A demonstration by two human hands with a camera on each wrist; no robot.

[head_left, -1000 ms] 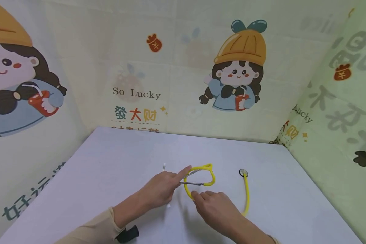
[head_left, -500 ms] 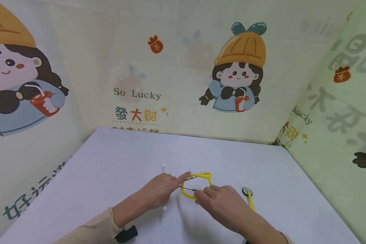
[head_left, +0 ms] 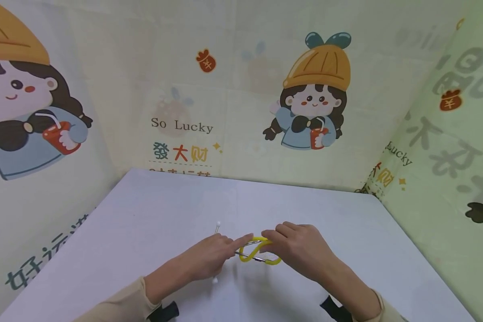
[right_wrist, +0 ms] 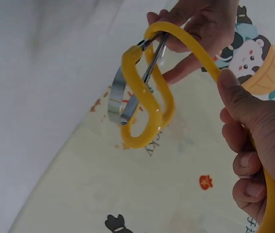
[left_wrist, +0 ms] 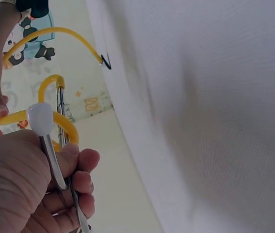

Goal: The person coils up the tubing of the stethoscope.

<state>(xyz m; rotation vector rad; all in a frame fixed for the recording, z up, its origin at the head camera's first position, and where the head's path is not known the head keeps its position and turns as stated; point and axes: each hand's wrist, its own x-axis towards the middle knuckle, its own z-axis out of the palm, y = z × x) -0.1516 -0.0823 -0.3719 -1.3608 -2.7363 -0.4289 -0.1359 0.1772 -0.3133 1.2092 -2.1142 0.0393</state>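
Observation:
A stethoscope with yellow tubing [right_wrist: 149,104] is held over the table between both hands. My left hand [head_left: 211,256] grips its metal ear tubes [left_wrist: 54,165] near the ear tips, one white ear tip [left_wrist: 40,119] showing close to the left wrist camera. My right hand [head_left: 302,250] pinches the tubing with thumb and fingers, just right of the metal tubes. From there the tube bends in a loop across the ear tubes. Its far length arcs behind to the chest piece [left_wrist: 106,61] in the left wrist view; in the head view my right arm hides that end.
The white table [head_left: 177,201] spreads under both hands, with a printed cloth [head_left: 245,103] behind it and at the sides. Black straps [head_left: 164,311] sit at both wrists.
My right hand has risen and moved away from me, carrying the tubing over the ear tubes. The chest piece, earlier visible at right, has slid nearer and out of sight in the head view.

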